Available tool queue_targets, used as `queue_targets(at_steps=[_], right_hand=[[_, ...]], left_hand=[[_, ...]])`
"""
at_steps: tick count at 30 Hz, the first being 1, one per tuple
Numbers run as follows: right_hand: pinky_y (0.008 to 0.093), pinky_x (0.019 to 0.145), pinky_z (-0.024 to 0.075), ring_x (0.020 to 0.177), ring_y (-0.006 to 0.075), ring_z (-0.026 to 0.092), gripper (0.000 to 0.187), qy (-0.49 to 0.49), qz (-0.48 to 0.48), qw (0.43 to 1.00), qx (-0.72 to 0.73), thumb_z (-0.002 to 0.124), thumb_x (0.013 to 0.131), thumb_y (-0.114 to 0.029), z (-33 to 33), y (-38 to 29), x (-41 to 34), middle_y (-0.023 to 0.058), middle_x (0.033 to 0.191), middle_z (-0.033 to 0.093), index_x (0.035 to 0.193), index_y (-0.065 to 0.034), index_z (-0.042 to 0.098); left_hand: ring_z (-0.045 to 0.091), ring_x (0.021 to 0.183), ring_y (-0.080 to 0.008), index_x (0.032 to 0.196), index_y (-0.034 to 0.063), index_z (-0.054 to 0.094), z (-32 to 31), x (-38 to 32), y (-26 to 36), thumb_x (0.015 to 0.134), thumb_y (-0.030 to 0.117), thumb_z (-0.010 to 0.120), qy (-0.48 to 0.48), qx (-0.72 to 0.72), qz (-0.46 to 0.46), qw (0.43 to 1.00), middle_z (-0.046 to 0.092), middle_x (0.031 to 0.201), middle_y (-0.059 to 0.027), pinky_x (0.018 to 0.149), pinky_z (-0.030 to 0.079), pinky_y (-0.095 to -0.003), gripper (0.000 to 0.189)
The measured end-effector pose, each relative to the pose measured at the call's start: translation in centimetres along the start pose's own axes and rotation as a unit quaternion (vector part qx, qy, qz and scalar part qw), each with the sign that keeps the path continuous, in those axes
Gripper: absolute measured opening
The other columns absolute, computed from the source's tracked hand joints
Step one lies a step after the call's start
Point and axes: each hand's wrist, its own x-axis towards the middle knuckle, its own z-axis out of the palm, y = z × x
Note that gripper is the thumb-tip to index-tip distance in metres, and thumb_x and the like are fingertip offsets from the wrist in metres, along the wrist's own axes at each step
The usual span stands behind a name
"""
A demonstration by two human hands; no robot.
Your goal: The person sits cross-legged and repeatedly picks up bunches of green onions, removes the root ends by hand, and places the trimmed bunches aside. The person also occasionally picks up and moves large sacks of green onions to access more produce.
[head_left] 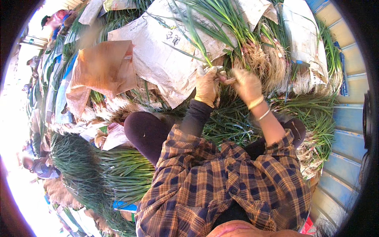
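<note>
My left hand (205,84), in a yellowish glove, grips a green onion-like plant (204,53) near its base, with the long leaves pointing away from me. Close on its right, my gloved right hand (248,87) is blurred, its fingers at the plant's reddish root end (226,79). Just beyond my right hand lies a bundle of the same plants (242,32), their pale, stringy roots (256,56) towards me. A whitish woven sack (174,71) bearing writing is spread beyond my left hand. Loose green leaves (231,124) cover the ground between my knees.
An orange-brown sack (103,68) lies over more bundles at the left. Stacked greens (127,171) stand beside my left leg. At the right are a white sack (305,38) and a ribbed blue-and-tan metal wall (349,124). Other people (44,167) are at the far left.
</note>
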Motion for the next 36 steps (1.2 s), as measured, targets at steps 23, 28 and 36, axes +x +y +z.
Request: queue_targets(at_steps=[23, 28, 36], right_hand=[[0.0299, 0.069, 0.0467, 0.066, 0.0143, 0.054, 0.029, -0.072, 0.381, 0.657, 0.647, 0.051, 0.098, -0.028, 3.7, -1.8, -1.5, 0.0016, 0.075, 0.058, 0.084, -0.0061, 0.064], [0.0237, 0.051, 0.049, 0.056, 0.0114, 0.056, 0.024, -0.166, 0.325, 0.464, 0.807, 0.054, 0.097, -0.029, 4.0, -2.2, 0.3, 0.0019, 0.075, 0.059, 0.105, -0.0076, 0.061], [0.0255, 0.054, 0.0434, 0.061, 0.0091, 0.047, 0.034, 0.016, 0.37, 0.586, 0.721, 0.051, 0.099, -0.038, 3.3, -4.4, -1.0, -0.0001, 0.075, 0.053, 0.088, -0.0063, 0.057]], left_hand=[[0.043, 0.059, -0.0081, 0.107, 0.0066, 0.054, -4.7, -3.2, -2.8, 0.101, 0.022, 0.047, -0.117, -0.425, -0.166, 0.882, 0.051, 0.078, 0.0002, 0.05, 0.039, -0.0223, 0.018], [0.039, 0.055, -0.0064, 0.108, 0.0098, 0.054, -3.5, -4.9, -4.0, 0.102, 0.026, 0.044, -0.126, -0.383, -0.206, 0.892, 0.051, 0.079, 0.002, 0.051, 0.037, -0.0213, 0.02], [0.041, 0.052, -0.0046, 0.093, 0.0106, 0.055, -1.4, -5.6, -2.6, 0.1, 0.03, 0.05, 0.018, -0.012, -0.135, 0.991, 0.051, 0.068, 0.0032, 0.043, 0.033, -0.0193, 0.021]])
